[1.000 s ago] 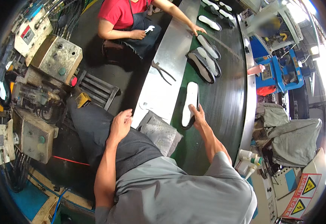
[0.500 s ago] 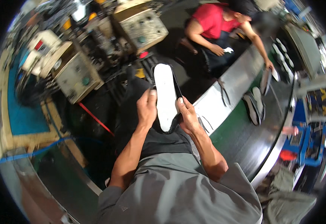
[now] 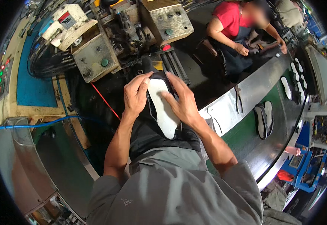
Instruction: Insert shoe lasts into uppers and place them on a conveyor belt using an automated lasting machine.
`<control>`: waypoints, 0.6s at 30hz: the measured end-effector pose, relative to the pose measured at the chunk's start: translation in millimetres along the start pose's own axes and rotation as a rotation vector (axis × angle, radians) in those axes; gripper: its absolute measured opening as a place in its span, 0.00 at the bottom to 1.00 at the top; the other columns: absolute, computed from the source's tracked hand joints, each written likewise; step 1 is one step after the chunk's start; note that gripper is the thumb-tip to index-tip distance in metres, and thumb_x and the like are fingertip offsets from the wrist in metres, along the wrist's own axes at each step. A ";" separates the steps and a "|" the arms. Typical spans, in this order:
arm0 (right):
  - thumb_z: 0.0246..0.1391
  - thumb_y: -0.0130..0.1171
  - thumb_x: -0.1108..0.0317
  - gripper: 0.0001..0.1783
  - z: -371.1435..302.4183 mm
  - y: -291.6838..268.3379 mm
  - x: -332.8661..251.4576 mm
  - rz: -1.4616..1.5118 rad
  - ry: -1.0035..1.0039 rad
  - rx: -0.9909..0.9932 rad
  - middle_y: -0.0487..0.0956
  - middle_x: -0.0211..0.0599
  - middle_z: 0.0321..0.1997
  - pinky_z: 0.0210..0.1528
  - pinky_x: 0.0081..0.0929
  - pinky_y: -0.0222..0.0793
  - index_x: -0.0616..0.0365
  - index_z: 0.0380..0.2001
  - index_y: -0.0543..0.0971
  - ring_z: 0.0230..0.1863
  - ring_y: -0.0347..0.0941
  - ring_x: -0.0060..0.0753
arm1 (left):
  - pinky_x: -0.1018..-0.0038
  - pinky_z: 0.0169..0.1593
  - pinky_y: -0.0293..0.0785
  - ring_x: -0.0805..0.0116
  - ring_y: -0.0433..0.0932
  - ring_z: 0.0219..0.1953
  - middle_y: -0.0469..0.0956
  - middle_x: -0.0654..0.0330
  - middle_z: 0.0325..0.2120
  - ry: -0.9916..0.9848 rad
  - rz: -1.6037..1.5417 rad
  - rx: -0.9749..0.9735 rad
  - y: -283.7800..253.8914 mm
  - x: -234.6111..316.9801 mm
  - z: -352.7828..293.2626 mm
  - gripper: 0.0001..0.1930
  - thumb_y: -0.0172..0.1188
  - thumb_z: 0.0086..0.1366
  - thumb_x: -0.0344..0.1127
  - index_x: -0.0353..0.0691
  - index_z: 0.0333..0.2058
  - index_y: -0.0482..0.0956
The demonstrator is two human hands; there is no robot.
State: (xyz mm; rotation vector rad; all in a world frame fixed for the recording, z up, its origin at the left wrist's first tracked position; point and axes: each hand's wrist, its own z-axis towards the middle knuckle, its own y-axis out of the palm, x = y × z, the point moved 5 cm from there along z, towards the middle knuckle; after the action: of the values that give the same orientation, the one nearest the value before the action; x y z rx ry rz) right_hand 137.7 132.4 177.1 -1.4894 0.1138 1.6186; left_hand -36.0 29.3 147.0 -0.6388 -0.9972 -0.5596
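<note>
- Your left hand (image 3: pixel 135 95) grips the upper left edge of the white insole (image 3: pixel 162 107); thumb and fingers curl round its toe end, closed on it.
- Your right hand (image 3: pixel 184 103) lies along the insole's right edge, index finger pressed flat on the white face near the middle, remaining fingers wrapped over the dark shoe upper (image 3: pixel 171 83) beneath; this grip is closed on the upper.
- The insole sits between both hands, long axis running from upper left to lower right, its heel end sticking out below your right palm, over your lap.
- The dark upper shows as a black rim round the insole's top and right side; whether the insole is fully seated on it cannot be told.
- To your right, the green conveyor belt (image 3: pixel 246 138) curves away; a dark shoe sole with a white insole beside it (image 3: pixel 264 119) rests on it, well apart from your hands.
- Pliers (image 3: pixel 239 98) lie on the grey metal counter (image 3: pixel 227 107) edging the belt.
- A co-worker in a red shirt (image 3: pixel 229 15) sits farther along the belt, hands busy at its edge.
- Beige machine housings (image 3: pixel 96 56) stand ahead on your left.
</note>
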 end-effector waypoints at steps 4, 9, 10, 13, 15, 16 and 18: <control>0.71 0.65 0.70 0.16 25.3 -18.2 -2.5 0.001 -0.091 0.017 0.88 0.54 0.53 0.60 0.35 0.79 0.68 0.56 0.84 0.55 0.86 0.55 | 0.65 0.52 0.82 0.51 0.89 0.46 0.88 0.43 0.46 0.037 0.110 -0.101 7.0 26.5 12.7 0.15 0.57 0.81 0.35 0.27 0.52 0.85; 0.70 0.65 0.72 0.15 29.5 -33.2 -1.3 -0.022 -0.137 -0.068 0.87 0.55 0.49 0.51 0.37 0.82 0.68 0.55 0.84 0.49 0.86 0.55 | 0.59 0.51 0.83 0.42 0.87 0.48 0.87 0.41 0.46 0.254 0.189 -0.283 0.5 49.1 25.3 0.11 0.62 0.76 0.26 0.28 0.52 0.84; 0.69 0.66 0.73 0.14 28.8 -32.6 -10.7 -0.152 -0.282 -0.059 0.87 0.54 0.46 0.47 0.39 0.83 0.68 0.54 0.83 0.45 0.86 0.57 | 0.58 0.50 0.83 0.41 0.87 0.48 0.87 0.41 0.45 0.304 0.235 -0.342 0.0 53.2 26.6 0.12 0.62 0.74 0.25 0.28 0.53 0.83; 0.67 0.66 0.74 0.09 29.0 -21.5 -15.6 -0.377 -0.270 -0.062 0.82 0.50 0.36 0.38 0.46 0.81 0.66 0.46 0.80 0.36 0.83 0.58 | 0.55 0.47 0.83 0.40 0.86 0.45 0.86 0.41 0.44 0.312 0.266 -0.343 -0.9 49.0 28.4 0.09 0.62 0.73 0.24 0.29 0.49 0.82; 0.66 0.66 0.75 0.07 29.6 -14.1 -12.0 -0.389 -0.319 0.015 0.80 0.48 0.34 0.36 0.48 0.79 0.64 0.43 0.77 0.34 0.81 0.58 | 0.54 0.45 0.82 0.40 0.86 0.43 0.86 0.42 0.43 0.313 0.292 -0.330 1.9 48.0 27.9 0.07 0.62 0.73 0.24 0.29 0.47 0.82; 0.66 0.66 0.75 0.08 29.8 -11.8 -13.1 -0.398 -0.367 0.092 0.77 0.47 0.31 0.33 0.49 0.77 0.62 0.39 0.75 0.31 0.79 0.57 | 0.53 0.44 0.82 0.39 0.85 0.41 0.85 0.43 0.41 0.322 0.328 -0.296 3.4 49.1 26.7 0.06 0.62 0.72 0.25 0.31 0.45 0.81; 0.69 0.63 0.69 0.12 32.0 -5.4 -8.3 -0.392 -0.312 0.095 0.76 0.48 0.32 0.34 0.51 0.76 0.61 0.34 0.72 0.33 0.79 0.56 | 0.51 0.42 0.81 0.38 0.84 0.39 0.84 0.44 0.39 0.331 0.362 -0.262 6.9 48.2 25.7 0.04 0.62 0.72 0.25 0.32 0.44 0.80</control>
State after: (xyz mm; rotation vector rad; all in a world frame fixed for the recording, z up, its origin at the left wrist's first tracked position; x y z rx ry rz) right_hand 116.1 150.5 195.2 -1.0897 -0.2572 1.4772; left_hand -25.3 45.8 198.4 -0.9037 -0.4839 -0.4576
